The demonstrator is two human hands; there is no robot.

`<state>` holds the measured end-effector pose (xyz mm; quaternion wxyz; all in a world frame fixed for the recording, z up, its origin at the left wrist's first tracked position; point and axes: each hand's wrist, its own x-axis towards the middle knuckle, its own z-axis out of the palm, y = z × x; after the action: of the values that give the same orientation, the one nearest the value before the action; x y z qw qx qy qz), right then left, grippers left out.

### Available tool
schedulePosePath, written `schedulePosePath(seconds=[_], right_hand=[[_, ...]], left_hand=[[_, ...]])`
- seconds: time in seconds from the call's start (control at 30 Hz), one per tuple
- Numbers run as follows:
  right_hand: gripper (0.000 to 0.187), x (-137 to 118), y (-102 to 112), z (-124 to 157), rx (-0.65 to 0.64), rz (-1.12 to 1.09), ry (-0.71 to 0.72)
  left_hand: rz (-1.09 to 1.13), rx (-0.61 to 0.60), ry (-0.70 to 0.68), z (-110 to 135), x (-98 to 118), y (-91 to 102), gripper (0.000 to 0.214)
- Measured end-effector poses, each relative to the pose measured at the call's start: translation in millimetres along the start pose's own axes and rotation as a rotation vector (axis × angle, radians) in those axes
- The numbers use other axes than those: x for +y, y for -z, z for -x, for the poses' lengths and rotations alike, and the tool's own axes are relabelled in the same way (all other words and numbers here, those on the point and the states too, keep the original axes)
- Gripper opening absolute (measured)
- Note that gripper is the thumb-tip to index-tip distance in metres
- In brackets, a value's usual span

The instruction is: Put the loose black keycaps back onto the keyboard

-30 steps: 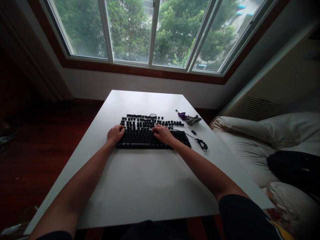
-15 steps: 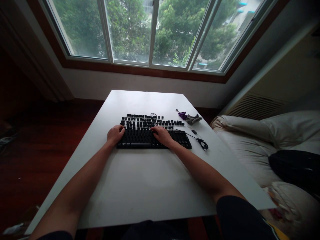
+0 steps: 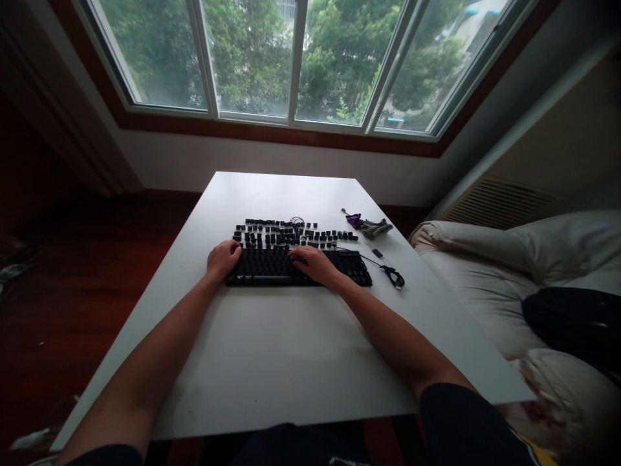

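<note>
Mid-frame, the left hand curls against the left end of the keyboard; the right hand lies over its keys. Whether either grips anything, I cannot tell. A nudge could scatter the loose keycaps just behind.

Daylight comes through a wide window; below it stand a white counter, a dark wooden floor and pale bedding.
</note>
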<state>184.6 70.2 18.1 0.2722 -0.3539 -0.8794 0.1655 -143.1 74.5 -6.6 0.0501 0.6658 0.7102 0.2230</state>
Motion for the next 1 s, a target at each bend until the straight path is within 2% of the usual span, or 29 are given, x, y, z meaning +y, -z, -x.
schedulePosePath(seconds=[0.17,0.53,0.87,1.0], right_hand=[[0.019,-2,2,5,-0.082,-0.057,0.021],[0.019,-5,0,8,-0.162,-0.041,0.085],[0.019,-12,-4,9,-0.121,-0.001,0.101],[0.015,-6,-5,9,-0.119,-0.072,0.038]], left_hand=[[0.004,0.003,0.0,0,2,0.5,0.029],[0.004,0.016,-0.011,0,0,-2.9,0.028],[0.001,0.009,-0.006,-1,-1,-3.9,0.028],[0.008,0.019,-0.014,-2,-3,-5.8,0.028]])
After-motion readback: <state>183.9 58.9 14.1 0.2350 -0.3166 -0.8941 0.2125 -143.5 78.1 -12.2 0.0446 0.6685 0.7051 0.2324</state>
